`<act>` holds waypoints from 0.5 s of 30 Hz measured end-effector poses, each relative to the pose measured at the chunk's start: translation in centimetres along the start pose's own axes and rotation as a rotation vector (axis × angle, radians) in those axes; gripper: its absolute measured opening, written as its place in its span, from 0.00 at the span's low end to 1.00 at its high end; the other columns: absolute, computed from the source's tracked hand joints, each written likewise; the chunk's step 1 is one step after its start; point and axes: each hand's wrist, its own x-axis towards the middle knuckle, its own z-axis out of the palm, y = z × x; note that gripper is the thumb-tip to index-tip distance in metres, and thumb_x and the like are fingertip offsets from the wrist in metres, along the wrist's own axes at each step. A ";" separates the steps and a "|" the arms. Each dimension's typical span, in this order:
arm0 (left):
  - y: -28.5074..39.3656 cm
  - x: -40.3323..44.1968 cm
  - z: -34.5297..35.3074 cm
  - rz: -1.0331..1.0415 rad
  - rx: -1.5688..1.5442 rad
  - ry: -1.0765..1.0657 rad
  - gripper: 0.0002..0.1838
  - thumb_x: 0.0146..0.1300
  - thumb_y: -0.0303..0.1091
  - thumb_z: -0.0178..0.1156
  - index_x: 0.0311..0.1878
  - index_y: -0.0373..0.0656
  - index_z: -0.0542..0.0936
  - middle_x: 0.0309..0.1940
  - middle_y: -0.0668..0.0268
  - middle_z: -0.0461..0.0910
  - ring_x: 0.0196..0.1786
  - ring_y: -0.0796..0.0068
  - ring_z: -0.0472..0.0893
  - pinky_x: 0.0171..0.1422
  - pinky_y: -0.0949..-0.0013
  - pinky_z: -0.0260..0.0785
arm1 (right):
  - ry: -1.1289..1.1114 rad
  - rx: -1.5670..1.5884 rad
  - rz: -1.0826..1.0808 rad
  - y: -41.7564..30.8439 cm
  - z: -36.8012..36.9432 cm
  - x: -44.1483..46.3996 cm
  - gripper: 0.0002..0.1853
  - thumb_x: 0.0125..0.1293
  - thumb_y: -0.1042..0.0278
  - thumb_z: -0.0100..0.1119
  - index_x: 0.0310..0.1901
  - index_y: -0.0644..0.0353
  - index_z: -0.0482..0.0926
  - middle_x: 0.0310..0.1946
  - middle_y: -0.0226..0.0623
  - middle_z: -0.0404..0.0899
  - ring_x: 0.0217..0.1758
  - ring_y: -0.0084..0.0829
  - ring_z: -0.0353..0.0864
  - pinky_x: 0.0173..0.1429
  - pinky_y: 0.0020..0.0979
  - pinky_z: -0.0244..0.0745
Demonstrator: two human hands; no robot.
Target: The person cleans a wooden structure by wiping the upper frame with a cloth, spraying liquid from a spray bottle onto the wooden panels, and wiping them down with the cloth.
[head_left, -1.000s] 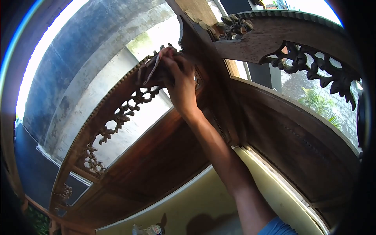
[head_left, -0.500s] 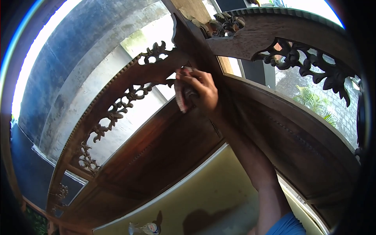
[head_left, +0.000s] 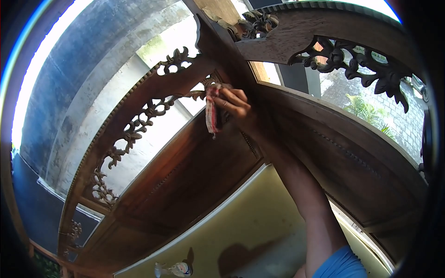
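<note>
My right hand [head_left: 234, 104] is closed around a crumpled cloth [head_left: 212, 113], reddish with a pale striped edge hanging down. Hand and cloth are against the dark brown wooden frame [head_left: 185, 78], at the right end of its carved openwork [head_left: 139, 127], near the corner post. Below them lies a smooth wooden panel [head_left: 171, 171] with a beaded line. My left hand does not show.
A second carved wooden section [head_left: 347, 129] stands on the right. Beneath the panels is a yellowish padded surface [head_left: 259, 208], with a small bottle [head_left: 181, 268] near the bottom edge. A concrete wall [head_left: 92, 83] rises behind the left frame.
My right hand moved down and to the right with the cloth, from the upper carved edge to the frame's inner corner. The view has shifted slightly.
</note>
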 end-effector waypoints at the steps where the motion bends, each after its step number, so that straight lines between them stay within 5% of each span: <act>1: -0.2 0.0 0.5 0.004 -0.009 0.019 0.28 0.76 0.53 0.54 0.66 0.39 0.77 0.60 0.46 0.80 0.62 0.44 0.79 0.68 0.47 0.70 | -0.017 0.071 0.158 -0.6 -0.9 0.0 0.34 0.45 0.85 0.67 0.58 0.47 0.87 0.61 0.38 0.83 0.57 0.45 0.83 0.62 0.39 0.81; 6: -0.5 0.1 -0.9 -0.036 0.005 0.058 0.30 0.75 0.54 0.55 0.67 0.38 0.77 0.60 0.47 0.81 0.62 0.45 0.79 0.68 0.49 0.71 | -0.001 0.068 0.402 -2.7 -1.4 4.0 0.37 0.44 0.85 0.69 0.61 0.50 0.84 0.65 0.39 0.80 0.65 0.46 0.78 0.66 0.40 0.79; 10: -0.4 -0.3 -2.3 -0.066 -0.071 0.164 0.32 0.75 0.57 0.55 0.67 0.38 0.77 0.61 0.47 0.81 0.63 0.46 0.79 0.69 0.51 0.72 | 0.037 -0.059 0.242 -2.8 0.2 5.2 0.38 0.50 0.81 0.69 0.68 0.51 0.79 0.70 0.39 0.75 0.69 0.44 0.75 0.71 0.39 0.72; 12: -0.5 -0.2 -2.4 -0.113 -0.080 0.118 0.32 0.75 0.57 0.55 0.68 0.38 0.76 0.61 0.47 0.81 0.63 0.46 0.79 0.69 0.51 0.72 | 0.072 -0.251 0.143 -1.8 2.0 2.6 0.30 0.57 0.75 0.64 0.65 0.50 0.82 0.65 0.36 0.79 0.65 0.38 0.78 0.69 0.39 0.73; 15: -1.3 0.1 -2.0 -0.102 -0.047 0.095 0.34 0.75 0.59 0.54 0.68 0.39 0.76 0.62 0.47 0.80 0.63 0.46 0.79 0.70 0.50 0.71 | 0.097 -0.205 0.164 -0.9 1.9 0.1 0.30 0.59 0.79 0.62 0.65 0.50 0.83 0.65 0.37 0.80 0.61 0.39 0.79 0.66 0.36 0.75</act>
